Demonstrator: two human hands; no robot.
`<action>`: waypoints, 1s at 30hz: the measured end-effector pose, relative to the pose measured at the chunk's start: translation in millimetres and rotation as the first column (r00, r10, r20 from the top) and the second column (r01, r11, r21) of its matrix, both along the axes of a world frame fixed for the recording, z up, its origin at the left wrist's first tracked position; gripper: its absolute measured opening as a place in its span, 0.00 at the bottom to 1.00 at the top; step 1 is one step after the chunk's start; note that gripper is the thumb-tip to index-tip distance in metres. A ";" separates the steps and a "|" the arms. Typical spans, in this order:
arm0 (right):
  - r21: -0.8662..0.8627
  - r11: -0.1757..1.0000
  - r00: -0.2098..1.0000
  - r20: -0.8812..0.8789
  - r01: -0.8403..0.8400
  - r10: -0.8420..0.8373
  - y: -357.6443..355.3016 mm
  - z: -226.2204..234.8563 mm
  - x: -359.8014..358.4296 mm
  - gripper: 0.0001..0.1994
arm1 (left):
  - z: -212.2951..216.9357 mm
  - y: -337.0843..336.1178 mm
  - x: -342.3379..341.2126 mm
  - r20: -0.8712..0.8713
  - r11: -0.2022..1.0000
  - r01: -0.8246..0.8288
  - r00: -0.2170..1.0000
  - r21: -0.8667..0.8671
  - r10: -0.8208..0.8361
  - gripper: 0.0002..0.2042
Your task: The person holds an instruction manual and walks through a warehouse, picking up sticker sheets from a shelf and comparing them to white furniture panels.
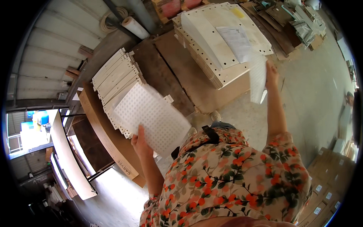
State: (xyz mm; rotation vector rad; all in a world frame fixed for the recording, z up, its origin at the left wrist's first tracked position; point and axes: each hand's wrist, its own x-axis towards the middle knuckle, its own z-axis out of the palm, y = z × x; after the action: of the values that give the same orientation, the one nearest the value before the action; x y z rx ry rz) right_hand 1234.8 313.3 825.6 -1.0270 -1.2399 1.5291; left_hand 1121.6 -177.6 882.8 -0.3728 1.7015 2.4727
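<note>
My left hand (142, 144) grips the lower left edge of a thin white sheet with a grid of grey dots (153, 117), thumb on top. The sheet covers part of a fanned-out row of cream panels (115, 75). Out to the right, my right hand (271, 76) is closed on the edge of a narrow white sheet (258, 77), blurred and hanging down. It is close to the near right corner of a stack of cream boards with holes (200, 39). A printed paper (233, 41) lies on that stack.
A long cardboard box (107, 142) runs along the left of the cream panels. Brown cardboard (174, 56) lies between the two piles. Scrap material (302, 22) is heaped at the far right, and several cartons (327, 181) stand at the lower right.
</note>
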 end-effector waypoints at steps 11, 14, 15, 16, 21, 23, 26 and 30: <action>-0.470 0.599 0.526 0.292 -0.648 0.798 -40.1 -100.3 -28.1 0.16 | -29.1 -34.8 42.0 0.181 0.952 -0.010 0.981 -0.305 0.069 0.12; -0.549 0.662 0.663 0.239 -0.510 0.709 -48.5 -137.5 -24.8 0.13 | -23.4 -23.4 51.6 0.221 0.941 -0.002 0.972 -0.339 0.082 0.12; -0.470 0.722 0.583 0.430 -0.508 0.689 -52.1 -141.3 -24.7 0.12 | -22.4 -21.3 53.8 0.235 0.935 0.001 0.968 -0.356 0.089 0.12; -0.382 0.765 0.487 0.604 -0.518 0.631 -56.3 -145.4 -26.0 0.12 | -22.3 -20.7 55.2 0.243 0.933 0.018 0.967 -0.359 0.075 0.12; -0.434 0.830 0.804 0.314 -0.351 0.505 -59.9 -163.3 -39.7 0.01 | -20.8 -20.7 60.3 0.267 0.916 0.080 0.963 -0.393 0.030 0.12; -0.518 0.765 0.890 0.016 -0.382 0.455 -49.7 -174.4 -44.5 0.03 | -24.5 -14.4 61.2 0.265 0.925 0.094 0.964 -0.367 0.007 0.11; -0.618 0.695 0.921 -0.134 -0.367 0.367 -56.8 -156.2 -55.6 0.04 | -26.2 -11.9 65.9 0.278 0.933 0.104 0.961 -0.344 -0.005 0.12; -0.704 0.602 0.922 -0.223 -0.376 0.316 -54.1 -166.5 -59.7 0.08 | -29.6 -12.3 68.8 0.277 0.935 0.116 0.961 -0.336 -0.019 0.12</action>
State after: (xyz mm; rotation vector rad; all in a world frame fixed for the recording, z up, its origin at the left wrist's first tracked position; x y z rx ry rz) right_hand 1175.1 259.2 659.0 -1.2467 -0.7639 2.4815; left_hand 1190.4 -189.9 853.2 -0.6405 1.9886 1.9548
